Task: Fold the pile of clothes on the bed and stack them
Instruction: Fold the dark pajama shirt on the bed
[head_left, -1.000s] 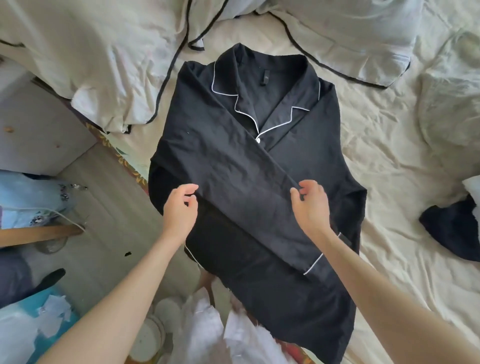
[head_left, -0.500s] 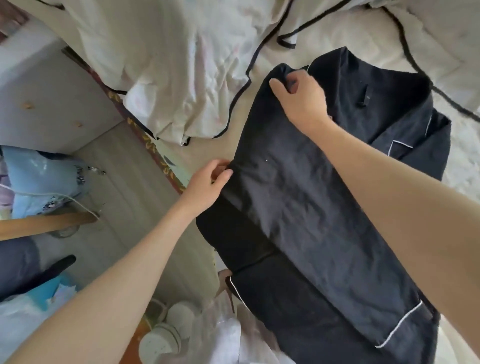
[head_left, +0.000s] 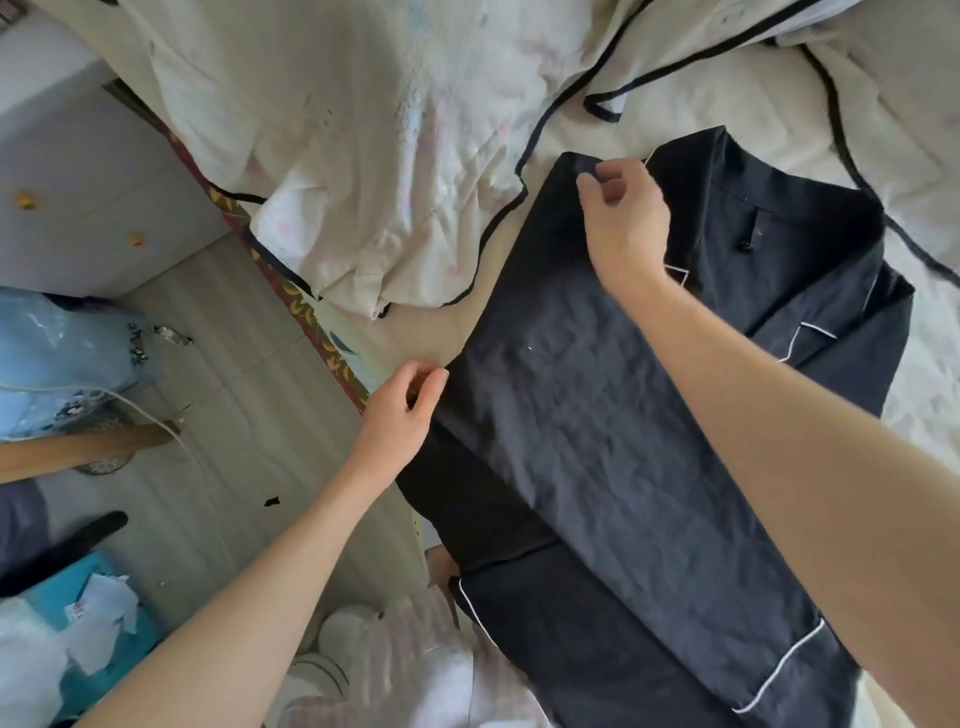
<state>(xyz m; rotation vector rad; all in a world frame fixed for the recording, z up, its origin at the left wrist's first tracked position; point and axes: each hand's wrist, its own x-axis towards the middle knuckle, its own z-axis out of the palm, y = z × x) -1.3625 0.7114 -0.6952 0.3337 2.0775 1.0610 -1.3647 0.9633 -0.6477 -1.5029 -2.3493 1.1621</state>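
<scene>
A black pyjama shirt (head_left: 582, 415) with white piping lies on the cream bed sheet (head_left: 447, 332), collar at the upper right, a sleeve folded diagonally across its front. My right hand (head_left: 621, 218) pinches the shirt's left shoulder at the top. My left hand (head_left: 402, 410) pinches the shirt's left side edge near the bed's edge. The shirt's lower hem hangs over the bed's edge and is partly hidden by my right forearm.
A cream duvet (head_left: 363, 156) with black piping is bunched at the top left of the bed. Pillows (head_left: 883, 104) lie at the top right. Left of the bed are the wood floor (head_left: 218, 395), a grey cabinet (head_left: 78, 208) and a blue bin (head_left: 93, 623).
My right hand moved from the sleeve's middle up to the left shoulder, and my left hand moved out to the left side edge. The view swung left.
</scene>
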